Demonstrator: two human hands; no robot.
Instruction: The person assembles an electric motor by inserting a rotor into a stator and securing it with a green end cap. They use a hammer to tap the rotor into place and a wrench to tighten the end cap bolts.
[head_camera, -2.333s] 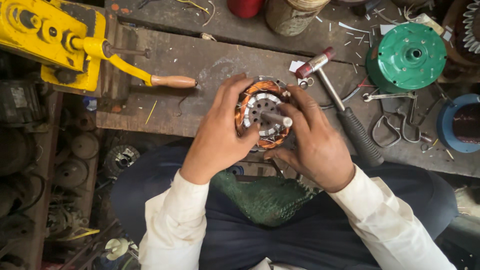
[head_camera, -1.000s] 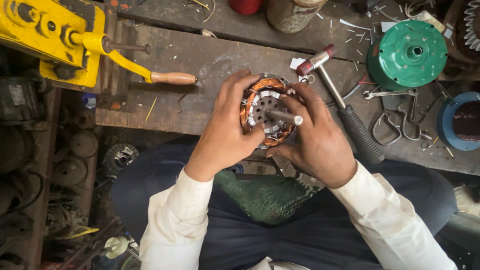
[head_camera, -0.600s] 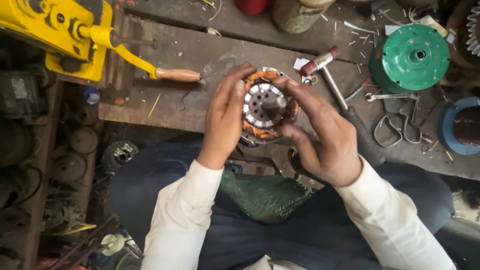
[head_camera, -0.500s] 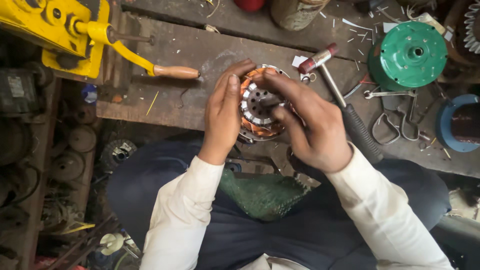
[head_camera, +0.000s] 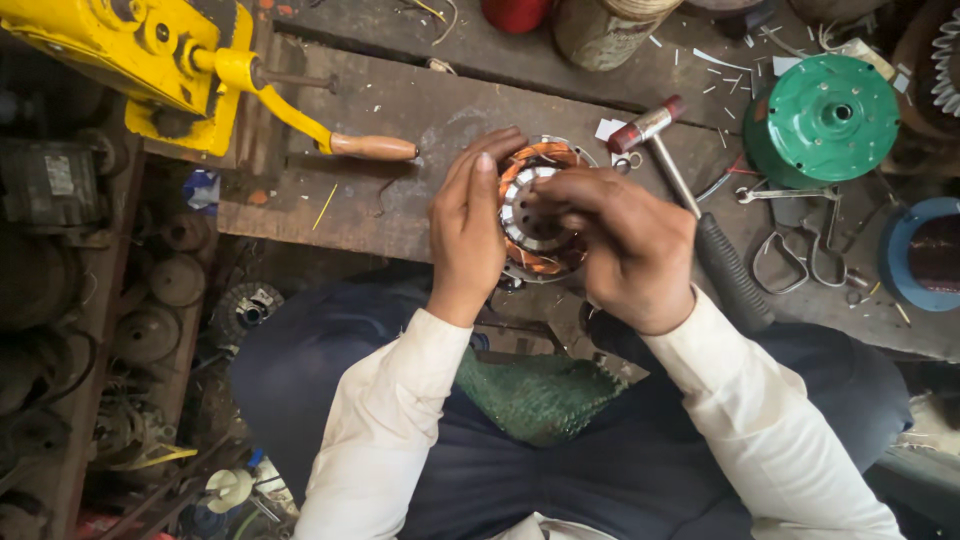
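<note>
Both hands tilt stator, bore facing up.

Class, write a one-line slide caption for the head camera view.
Both hands, left hand and right hand, grip a copper-wound stator over a wooden workbench, a hammer lying alongside.

One stator, one hammer, two hands.

I see stator: glossy copper windings, bright steel core | tabletop: rough worn wood | hammer: ribbed black rubber grip | green cover: painted metal, satin
</note>
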